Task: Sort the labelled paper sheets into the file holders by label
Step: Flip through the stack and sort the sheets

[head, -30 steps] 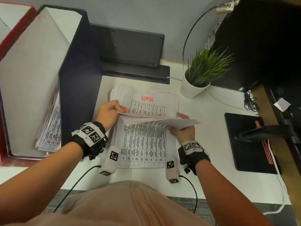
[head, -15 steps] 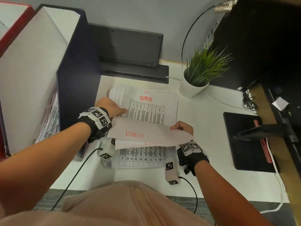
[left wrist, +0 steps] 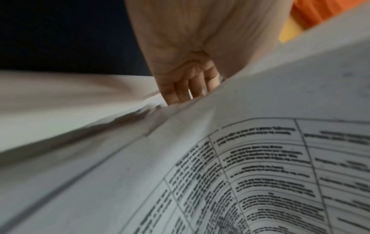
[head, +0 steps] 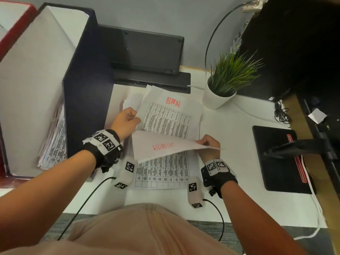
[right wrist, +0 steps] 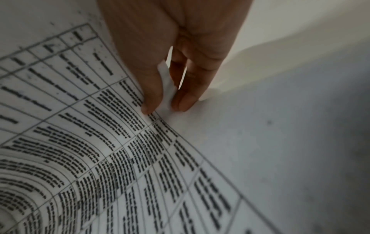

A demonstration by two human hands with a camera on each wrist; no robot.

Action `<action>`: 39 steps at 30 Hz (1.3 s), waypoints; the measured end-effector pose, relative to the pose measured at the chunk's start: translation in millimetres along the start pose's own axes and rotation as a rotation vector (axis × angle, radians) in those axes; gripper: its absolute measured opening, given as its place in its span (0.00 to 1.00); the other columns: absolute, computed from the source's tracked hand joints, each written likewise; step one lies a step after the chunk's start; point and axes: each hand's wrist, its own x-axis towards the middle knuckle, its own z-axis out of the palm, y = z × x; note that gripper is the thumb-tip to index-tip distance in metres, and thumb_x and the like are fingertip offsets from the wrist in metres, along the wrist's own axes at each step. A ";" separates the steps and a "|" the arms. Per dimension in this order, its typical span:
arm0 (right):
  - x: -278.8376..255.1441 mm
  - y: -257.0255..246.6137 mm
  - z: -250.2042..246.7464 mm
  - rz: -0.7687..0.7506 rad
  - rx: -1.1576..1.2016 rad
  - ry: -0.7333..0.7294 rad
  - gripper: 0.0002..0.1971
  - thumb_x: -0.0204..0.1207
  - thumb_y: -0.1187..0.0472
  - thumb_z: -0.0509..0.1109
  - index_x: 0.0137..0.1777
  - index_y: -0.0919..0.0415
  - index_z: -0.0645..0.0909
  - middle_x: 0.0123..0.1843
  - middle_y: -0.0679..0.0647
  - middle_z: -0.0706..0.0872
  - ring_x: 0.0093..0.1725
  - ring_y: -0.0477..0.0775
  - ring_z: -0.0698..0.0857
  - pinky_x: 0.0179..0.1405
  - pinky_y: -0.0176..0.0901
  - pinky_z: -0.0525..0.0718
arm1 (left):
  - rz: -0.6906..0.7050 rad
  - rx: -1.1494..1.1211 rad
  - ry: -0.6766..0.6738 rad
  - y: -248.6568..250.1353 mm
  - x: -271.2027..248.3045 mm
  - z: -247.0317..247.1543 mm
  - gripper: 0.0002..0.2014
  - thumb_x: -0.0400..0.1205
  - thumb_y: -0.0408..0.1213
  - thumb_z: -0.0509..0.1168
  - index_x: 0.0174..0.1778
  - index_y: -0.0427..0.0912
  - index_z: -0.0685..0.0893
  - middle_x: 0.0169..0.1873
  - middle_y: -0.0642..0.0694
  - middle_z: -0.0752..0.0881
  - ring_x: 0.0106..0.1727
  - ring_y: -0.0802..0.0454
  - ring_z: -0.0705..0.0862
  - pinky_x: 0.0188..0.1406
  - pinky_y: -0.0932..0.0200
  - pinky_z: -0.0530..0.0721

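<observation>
A: Where do the sheets go from here?

B: Far left, into the tall dark-blue card file holder (head: 86,74), just beside the left hand (head: 125,122), which pinches the thin white printed ADMIN sheet (head: 165,115), long axis near-to-far.

A: The right hand (head: 208,147)?

B: Thumb and finger (right wrist: 185,98) pinch the limp flipped sheet (head: 165,147), raised over the stack.

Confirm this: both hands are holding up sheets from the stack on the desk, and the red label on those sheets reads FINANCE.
Not quite. In the head view the red label reads ADMIN, not FINANCE. The rest holds: the left hand and right hand hold up sheets from the stack on the desk.
</observation>
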 end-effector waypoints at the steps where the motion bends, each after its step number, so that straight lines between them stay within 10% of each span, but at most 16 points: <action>1: 0.6 0.3 -0.3 -0.020 -0.034 0.007 0.20 0.66 0.82 0.68 0.23 0.61 0.70 0.33 0.56 0.80 0.36 0.51 0.76 0.38 0.39 0.75 | -0.010 -0.044 -0.004 -1.0 -1.7 0.0 0.12 0.80 0.29 0.63 0.32 0.47 0.73 0.36 0.48 0.84 0.34 0.54 0.80 0.37 0.60 0.77; 8: 0.4 -2.8 -3.1 -0.096 -0.122 0.061 0.11 0.61 0.72 0.80 0.39 0.67 0.81 0.37 0.57 0.84 0.36 0.49 0.80 0.33 0.27 0.81 | 0.060 -0.294 -0.094 -0.2 -15.5 -1.5 0.16 0.79 0.15 0.54 0.32 0.40 0.72 0.43 0.40 0.87 0.49 0.46 0.85 0.44 0.57 0.82; 12: -2.0 -2.2 -4.5 -0.115 0.019 0.056 0.28 0.58 0.71 0.83 0.58 0.64 0.77 0.44 0.50 0.84 0.42 0.45 0.83 0.39 0.24 0.82 | 0.078 -0.324 -0.110 4.5 -19.4 -0.9 0.16 0.78 0.14 0.51 0.31 0.37 0.71 0.42 0.37 0.85 0.47 0.44 0.84 0.47 0.55 0.82; 17: -4.8 -6.9 -2.0 0.005 0.003 -0.015 0.04 0.68 0.74 0.74 0.35 0.69 0.84 0.35 0.63 0.83 0.36 0.59 0.80 0.32 0.38 0.80 | 0.002 -0.311 -0.118 10.6 -15.2 -5.5 0.15 0.77 0.18 0.51 0.30 0.36 0.74 0.42 0.35 0.86 0.46 0.42 0.84 0.41 0.60 0.82; 22: -3.8 -4.6 -3.4 0.119 0.304 -0.060 0.26 0.66 0.83 0.62 0.12 0.58 0.78 0.29 0.56 0.73 0.29 0.55 0.72 0.33 0.41 0.72 | -0.226 0.193 0.042 9.0 13.3 -10.6 0.08 0.80 0.32 0.61 0.47 0.31 0.82 0.52 0.33 0.85 0.47 0.44 0.80 0.43 0.54 0.80; 26: -3.6 -2.9 -2.9 0.063 0.269 -0.044 0.17 0.67 0.83 0.63 0.22 0.66 0.77 0.29 0.57 0.74 0.29 0.53 0.74 0.25 0.34 0.76 | -0.293 0.438 -0.030 9.4 19.1 -10.0 0.22 0.73 0.49 0.73 0.52 0.33 0.85 0.47 0.40 0.86 0.42 0.46 0.82 0.32 0.59 0.77; 30: -2.0 4.1 -3.9 -0.011 0.188 -0.048 0.18 0.67 0.84 0.64 0.23 0.65 0.79 0.33 0.57 0.75 0.32 0.51 0.74 0.29 0.34 0.76 | -0.210 0.446 0.012 12.5 18.4 -4.6 0.14 0.71 0.41 0.77 0.43 0.33 0.88 0.38 0.43 0.86 0.32 0.54 0.81 0.25 0.65 0.75; 36: 3.0 3.5 -1.8 -0.111 0.041 -0.047 0.07 0.66 0.84 0.68 0.36 0.75 0.83 0.34 0.53 0.77 0.27 0.29 0.79 0.29 0.18 0.73 | -0.042 0.469 0.046 12.5 6.4 -5.1 0.09 0.79 0.28 0.68 0.53 0.32 0.88 0.51 0.37 0.88 0.56 0.41 0.84 0.56 0.55 0.82; 39: 4.0 2.6 -1.7 0.034 0.306 -0.034 0.16 0.66 0.85 0.62 0.24 0.70 0.80 0.23 0.52 0.80 0.21 0.37 0.80 0.24 0.29 0.79 | 0.078 0.304 0.130 12.6 -7.6 -1.9 0.10 0.77 0.28 0.69 0.54 0.36 0.88 0.50 0.41 0.89 0.51 0.48 0.86 0.50 0.62 0.83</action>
